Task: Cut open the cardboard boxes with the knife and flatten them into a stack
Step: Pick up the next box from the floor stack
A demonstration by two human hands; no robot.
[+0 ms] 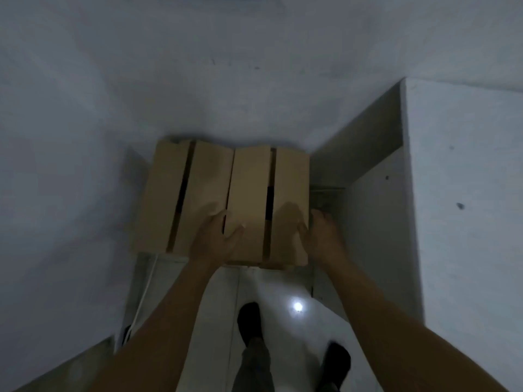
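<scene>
The right box (pixel 249 188) is gripped beside the left box (pixel 164 193). Left hand (pixel 216 239) fingers (pixel 219 219) are hooked into the gap, right hand (pixel 324 239) fingers curled round its edge.

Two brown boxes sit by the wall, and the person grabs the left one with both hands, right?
Not the left one. In the head view both hands are on the right box: the left hand grips its edge beside the left box, the right hand holds its right side. Both brown boxes do sit by the wall.
</scene>
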